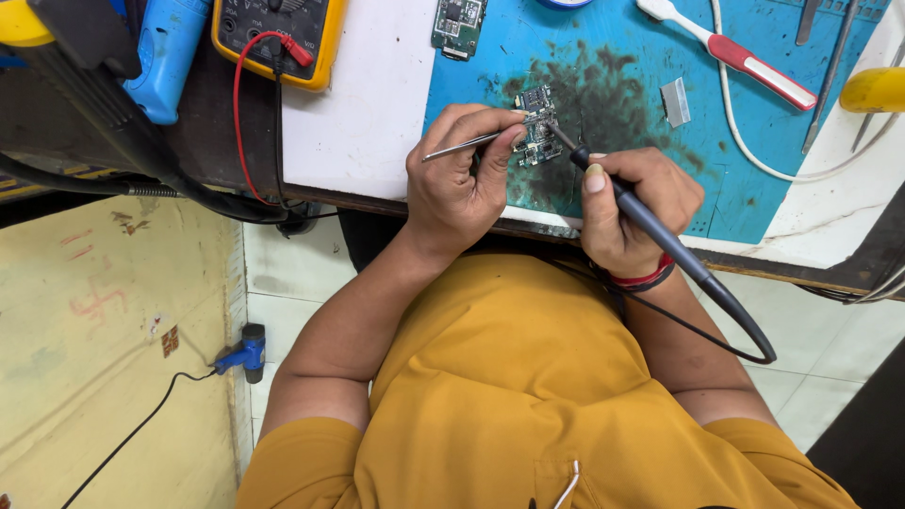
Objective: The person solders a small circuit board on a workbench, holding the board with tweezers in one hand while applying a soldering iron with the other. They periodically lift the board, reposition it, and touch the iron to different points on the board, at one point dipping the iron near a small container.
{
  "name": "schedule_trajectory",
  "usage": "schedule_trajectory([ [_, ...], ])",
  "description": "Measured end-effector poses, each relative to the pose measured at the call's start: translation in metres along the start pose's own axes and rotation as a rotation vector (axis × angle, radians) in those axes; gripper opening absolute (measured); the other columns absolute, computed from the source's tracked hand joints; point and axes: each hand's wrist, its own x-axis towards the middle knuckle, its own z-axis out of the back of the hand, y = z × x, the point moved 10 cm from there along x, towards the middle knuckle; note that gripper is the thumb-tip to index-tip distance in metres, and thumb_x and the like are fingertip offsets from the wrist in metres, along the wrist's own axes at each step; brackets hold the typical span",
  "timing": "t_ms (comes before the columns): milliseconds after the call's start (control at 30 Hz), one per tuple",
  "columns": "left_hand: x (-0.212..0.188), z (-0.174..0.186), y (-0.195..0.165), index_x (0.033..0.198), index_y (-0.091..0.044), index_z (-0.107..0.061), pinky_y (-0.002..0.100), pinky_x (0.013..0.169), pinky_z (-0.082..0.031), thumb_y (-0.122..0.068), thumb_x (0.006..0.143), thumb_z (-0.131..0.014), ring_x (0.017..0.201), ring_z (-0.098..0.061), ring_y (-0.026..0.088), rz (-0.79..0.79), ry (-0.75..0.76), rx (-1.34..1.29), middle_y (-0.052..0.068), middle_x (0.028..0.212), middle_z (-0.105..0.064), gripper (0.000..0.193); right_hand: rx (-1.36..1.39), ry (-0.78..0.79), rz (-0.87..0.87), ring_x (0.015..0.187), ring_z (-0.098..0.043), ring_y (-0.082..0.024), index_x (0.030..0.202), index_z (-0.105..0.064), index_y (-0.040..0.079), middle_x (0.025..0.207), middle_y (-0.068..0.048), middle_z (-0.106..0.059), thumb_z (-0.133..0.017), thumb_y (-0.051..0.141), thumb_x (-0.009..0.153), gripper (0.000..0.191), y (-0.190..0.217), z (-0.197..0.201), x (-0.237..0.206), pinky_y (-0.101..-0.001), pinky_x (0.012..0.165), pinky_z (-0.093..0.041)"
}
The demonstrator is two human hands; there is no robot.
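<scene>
At the near edge of the blue mat [613, 38], a small circuit board [537, 127] lies on a dark-stained patch. The left hand [459, 179] is closed around thin metal tweezers [462, 146], their tips at the board. The right hand [633, 207] grips a black soldering iron [650, 226] like a pen, tip touching the board. Bare white tabletop [363, 104] lies open to the left; a red-and-white tool [745, 61] and a small metal piece [675, 102] sit apart to the right.
</scene>
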Motion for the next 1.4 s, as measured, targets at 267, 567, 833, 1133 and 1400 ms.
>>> schedule_trajectory([
  [267,0.0002,0.0010,-0.0003,0.112,-0.005,-0.069,0.025,0.071,-0.061,-0.010,0.105,-0.071,0.088,-0.074,0.016,0.002,-0.003,0.011,0.007,0.104,-0.070,0.008,-0.017,0.002,-0.008,0.065,-0.065,-0.025,0.099,-0.065,-0.002,0.085,-0.014,-0.068,-0.069,0.005,0.105,0.010,-0.0005,0.0003,-0.0004,-0.0320,0.061,-0.048],
  [567,0.0001,0.0013,-0.0006,0.113,-0.005,-0.069,0.025,0.072,-0.061,-0.010,0.106,-0.071,0.089,-0.073,0.017,-0.002,-0.003,0.010,0.007,0.104,-0.070,0.008,-0.017,0.006,-0.001,0.066,-0.066,-0.025,0.100,-0.065,-0.002,0.086,-0.014,-0.069,-0.070,0.006,0.104,0.010,0.0006,-0.0007,0.0001,-0.0322,0.062,-0.049],
  [833,0.0000,0.0004,0.0017,0.112,-0.005,-0.069,0.024,0.070,-0.061,-0.010,0.105,-0.071,0.087,-0.073,0.015,0.016,-0.001,-0.013,0.007,0.103,-0.070,0.009,-0.016,0.020,0.015,0.072,-0.069,-0.025,0.102,-0.065,0.000,0.092,-0.014,-0.071,-0.069,0.007,0.107,0.009,0.0032,-0.0023,0.0004,-0.0315,0.066,-0.051],
  [1133,-0.0002,0.0001,0.0012,0.112,-0.005,-0.070,0.024,0.071,-0.061,-0.010,0.106,-0.070,0.088,-0.074,0.016,0.006,-0.002,0.009,0.007,0.104,-0.070,0.008,-0.026,-0.005,0.006,0.069,-0.068,-0.025,0.101,-0.065,-0.002,0.089,-0.015,-0.070,-0.069,0.005,0.105,0.009,0.0006,-0.0007,-0.0007,-0.0318,0.063,-0.050],
  [1400,0.0001,0.0018,0.0017,0.112,-0.005,-0.070,0.025,0.070,-0.060,-0.012,0.106,-0.070,0.087,-0.072,0.015,0.014,-0.010,-0.005,0.007,0.104,-0.070,0.010,-0.026,-0.031,-0.038,0.069,-0.068,-0.024,0.104,-0.066,-0.002,0.090,-0.015,-0.071,-0.069,0.006,0.106,0.009,-0.0018,0.0016,0.0006,-0.0309,0.064,-0.050],
])
